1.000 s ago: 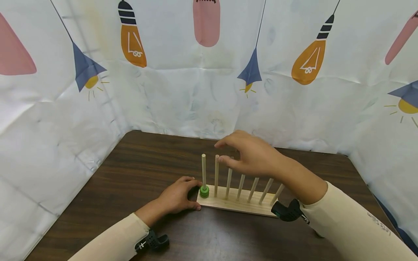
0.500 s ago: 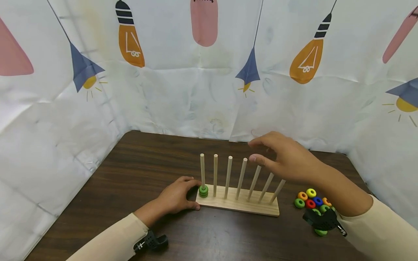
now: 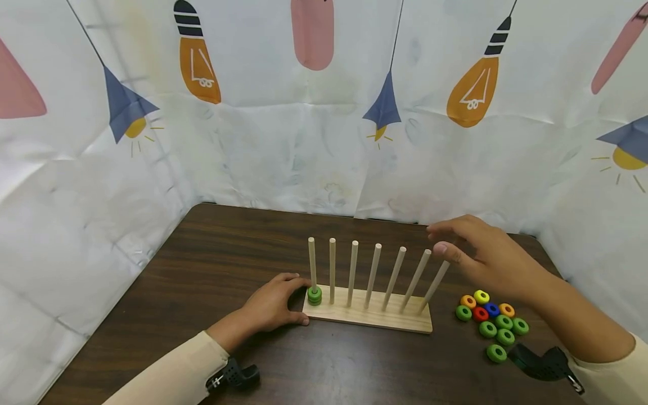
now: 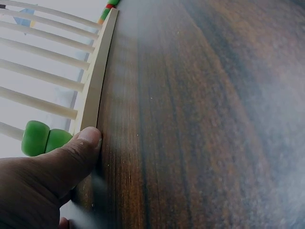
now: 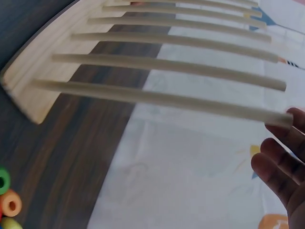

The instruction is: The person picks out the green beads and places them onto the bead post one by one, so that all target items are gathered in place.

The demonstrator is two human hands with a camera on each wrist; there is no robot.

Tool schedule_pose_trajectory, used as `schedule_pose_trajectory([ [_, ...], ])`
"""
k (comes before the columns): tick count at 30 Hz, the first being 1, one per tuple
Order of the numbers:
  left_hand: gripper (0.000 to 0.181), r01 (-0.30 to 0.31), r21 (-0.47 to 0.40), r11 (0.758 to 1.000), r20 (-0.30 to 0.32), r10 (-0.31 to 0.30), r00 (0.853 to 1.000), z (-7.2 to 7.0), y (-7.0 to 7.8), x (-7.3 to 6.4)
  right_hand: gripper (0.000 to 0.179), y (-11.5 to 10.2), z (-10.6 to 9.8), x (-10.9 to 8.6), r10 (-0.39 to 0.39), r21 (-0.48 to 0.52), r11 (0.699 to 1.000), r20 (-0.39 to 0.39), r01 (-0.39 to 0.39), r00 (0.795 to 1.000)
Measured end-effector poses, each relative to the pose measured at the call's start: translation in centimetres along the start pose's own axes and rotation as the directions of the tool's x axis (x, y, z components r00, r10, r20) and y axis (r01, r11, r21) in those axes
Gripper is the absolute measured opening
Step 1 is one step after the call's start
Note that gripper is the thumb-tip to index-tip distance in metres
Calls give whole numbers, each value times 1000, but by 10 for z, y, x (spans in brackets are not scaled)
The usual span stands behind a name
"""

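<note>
A wooden peg board (image 3: 369, 319) with several upright pegs lies on the table. Two green rings (image 3: 314, 296) are stacked at the foot of its leftmost peg. My left hand (image 3: 273, 304) grips the board's left end, thumb along the front edge and fingers behind; the left wrist view shows the thumb (image 4: 78, 152) against the base, right beside the green rings. Over at the board's right end, my right hand (image 3: 486, 256) is raised with relaxed, parted fingers and holds nothing. Its fingertips overlap the top of the rightmost peg (image 5: 162, 99) in the right wrist view.
Loose rings lie right of the board: several green rings (image 3: 504, 322), a red ring (image 3: 480, 314), a blue ring (image 3: 491, 309), a yellow ring (image 3: 481, 297) and two orange ones. A printed white cloth (image 3: 304, 152) hangs behind the dark table (image 3: 243, 247).
My right hand has moved rightward along the peg tops, from the second peg to the last, uncovering the pegs and the loose rings. My left hand stays at the board's left end.
</note>
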State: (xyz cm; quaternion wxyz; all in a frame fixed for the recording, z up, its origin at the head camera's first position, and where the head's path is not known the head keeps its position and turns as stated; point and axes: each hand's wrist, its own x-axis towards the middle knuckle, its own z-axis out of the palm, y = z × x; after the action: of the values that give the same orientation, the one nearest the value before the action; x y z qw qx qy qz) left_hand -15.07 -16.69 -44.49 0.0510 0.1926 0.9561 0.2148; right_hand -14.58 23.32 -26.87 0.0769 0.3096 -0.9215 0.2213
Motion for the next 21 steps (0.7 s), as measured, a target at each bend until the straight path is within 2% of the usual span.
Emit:
schedule_pose_trajectory([
  [4, 73, 2, 1, 1000, 6, -2, 1000, -2, 0, 0, 30, 13, 3, -13, -45, -17, 999, -50, 44, 998],
  [7, 73, 1, 5, 1000, 8, -1, 1000, -2, 0, 0, 31, 22, 6, -24, -49, -24, 999, -73, 47, 996],
  [14, 72, 0, 0, 1000, 4, 0, 1000, -2, 1, 0, 33, 42, 11, -52, 7, -30, 1000, -113, -10, 994],
  [21, 72, 0, -4, 1000, 0, 0, 1000, -1, 1, 0, 29, 61, 26, -75, 74, -47, 996, -76, -77, 994],
])
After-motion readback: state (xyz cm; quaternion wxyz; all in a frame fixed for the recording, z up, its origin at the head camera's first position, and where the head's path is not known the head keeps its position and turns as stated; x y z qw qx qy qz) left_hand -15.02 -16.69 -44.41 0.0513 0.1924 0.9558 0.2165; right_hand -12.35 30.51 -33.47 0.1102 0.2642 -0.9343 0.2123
